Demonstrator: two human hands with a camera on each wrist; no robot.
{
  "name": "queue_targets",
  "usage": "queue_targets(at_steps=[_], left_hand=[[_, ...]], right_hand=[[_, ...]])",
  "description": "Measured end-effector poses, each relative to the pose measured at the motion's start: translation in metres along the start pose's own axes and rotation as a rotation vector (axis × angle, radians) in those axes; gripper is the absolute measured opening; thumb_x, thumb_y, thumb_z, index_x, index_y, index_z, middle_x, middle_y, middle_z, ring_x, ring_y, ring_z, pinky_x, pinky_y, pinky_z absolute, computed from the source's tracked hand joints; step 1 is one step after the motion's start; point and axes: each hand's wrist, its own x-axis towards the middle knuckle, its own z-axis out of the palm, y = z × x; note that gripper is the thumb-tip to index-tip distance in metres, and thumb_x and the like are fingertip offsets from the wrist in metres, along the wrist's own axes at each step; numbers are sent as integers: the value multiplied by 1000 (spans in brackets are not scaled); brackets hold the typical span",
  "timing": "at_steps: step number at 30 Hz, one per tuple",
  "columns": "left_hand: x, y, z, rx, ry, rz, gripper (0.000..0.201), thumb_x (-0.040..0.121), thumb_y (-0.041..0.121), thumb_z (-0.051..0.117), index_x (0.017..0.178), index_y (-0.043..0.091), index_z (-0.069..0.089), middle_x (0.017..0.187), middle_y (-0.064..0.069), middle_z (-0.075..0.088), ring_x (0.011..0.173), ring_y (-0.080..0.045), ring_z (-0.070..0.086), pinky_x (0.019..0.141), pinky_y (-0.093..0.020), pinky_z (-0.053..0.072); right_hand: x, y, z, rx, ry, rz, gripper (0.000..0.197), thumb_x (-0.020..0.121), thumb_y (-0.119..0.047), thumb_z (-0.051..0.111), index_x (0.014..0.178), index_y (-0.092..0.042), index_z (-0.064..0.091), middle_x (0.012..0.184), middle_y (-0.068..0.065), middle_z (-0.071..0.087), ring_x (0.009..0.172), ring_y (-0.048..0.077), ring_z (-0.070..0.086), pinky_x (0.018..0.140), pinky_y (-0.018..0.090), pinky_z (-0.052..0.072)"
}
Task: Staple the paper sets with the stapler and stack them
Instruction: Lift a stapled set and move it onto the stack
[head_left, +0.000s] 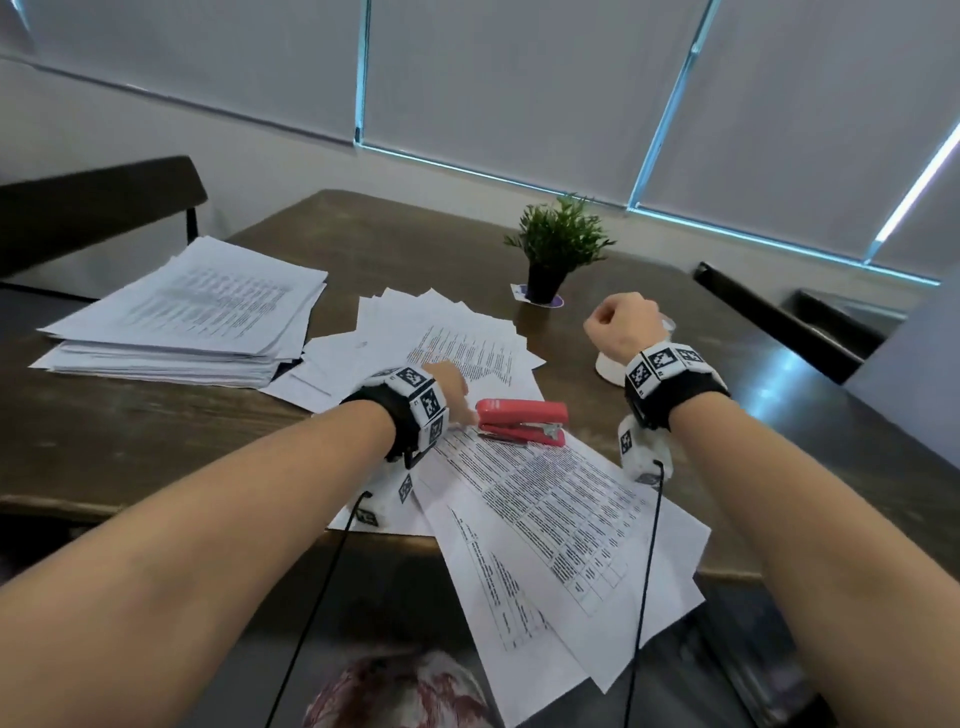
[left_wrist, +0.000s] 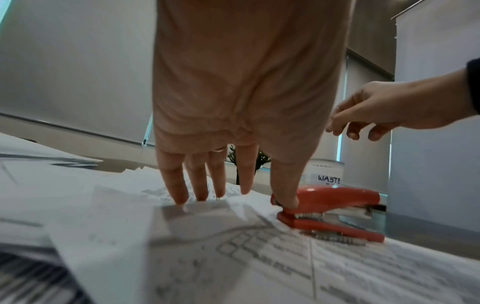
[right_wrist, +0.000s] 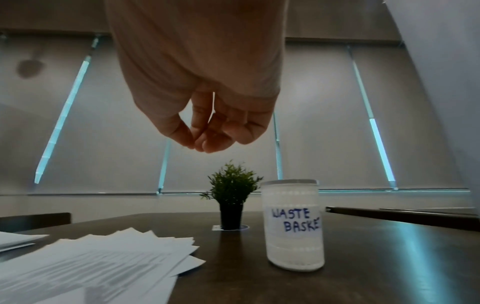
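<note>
A red stapler (head_left: 522, 421) (left_wrist: 330, 207) lies on the corner of a printed paper set (head_left: 545, 499) (left_wrist: 233, 246) at the table's near edge. My left hand (head_left: 452, 395) (left_wrist: 233, 197) presses straight fingers (left_wrist: 179, 193) on the papers, and its thumb touches the stapler's back end. My right hand (head_left: 621, 325) (right_wrist: 202, 142) hovers above a white jar (right_wrist: 293, 226) labelled "waste basket". Its thumb and fingertips are pinched together, and nothing shows between them. A tall paper stack (head_left: 182, 312) sits far left, with fanned loose sheets (head_left: 457, 338) (right_wrist: 91, 263) behind the stapler.
A small potted plant (head_left: 556, 249) (right_wrist: 232, 197) stands at the back middle of the dark wooden table (head_left: 156, 457). Dark chair backs (head_left: 93, 208) line the left and right sides. The lower sheets overhang the table's near edge. Black cables run from both wrists.
</note>
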Motion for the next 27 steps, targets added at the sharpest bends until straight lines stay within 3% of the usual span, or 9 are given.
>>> queue_targets(at_steps=[1,3,6,10,13,17,21,25,27], left_hand=[[4,-1,3,35,-8,15,48,82,41,73,121,16,61,122,-2,63,120,-23,57,94,-33,45],[10,-5,5,108,-9,39,59,81,48,72,129,17,58,129,1,60,122,-22,54,100,-35,44],[21,-10,2,114,-23,59,69,78,49,75,136,18,54,136,1,56,125,-20,51,104,-34,41],[36,-14,-10,34,-107,-17,71,70,38,85,131,15,58,130,0,60,114,-19,56,93,-29,43],[42,-9,-31,61,-251,-45,68,66,28,89,127,11,62,125,-2,64,101,-19,59,90,-27,48],[49,7,-59,129,-285,-46,55,67,30,88,116,16,67,111,-3,69,107,-26,65,88,-33,51],[53,14,-66,95,-370,-64,75,65,34,89,131,16,58,128,-2,63,113,-23,60,99,-40,48],[57,9,-58,58,-412,-69,74,69,31,86,135,16,55,131,0,61,114,-19,58,98,-32,45],[57,3,-55,44,-392,-58,74,70,31,85,135,15,55,133,1,59,118,-18,55,94,-26,42]], right_hand=[[4,3,-2,-20,5,27,11,86,-24,60,84,-19,70,87,4,70,83,23,62,76,33,51],[12,10,1,-48,8,58,12,87,-24,60,87,-17,71,87,5,68,84,25,61,78,33,51],[20,28,20,-88,-21,59,9,86,-23,61,81,-18,67,83,4,65,86,24,60,75,31,46],[23,58,39,-76,-129,147,11,85,-26,62,75,-23,64,85,3,65,85,27,60,79,35,51],[47,61,19,-56,-178,108,19,86,-24,59,67,-21,59,74,3,63,80,27,60,76,34,51],[95,52,-25,-49,-116,61,9,86,-25,61,78,-24,65,85,6,67,82,25,59,76,32,51],[120,51,-34,-78,-201,37,7,84,-22,62,80,-23,67,90,7,70,86,28,64,78,35,54],[124,68,-16,-149,-292,83,10,85,-27,58,80,-23,67,93,9,68,85,32,63,74,33,51],[122,78,-12,-178,-235,114,12,86,-25,56,83,-23,68,95,9,68,88,33,64,75,35,52]])
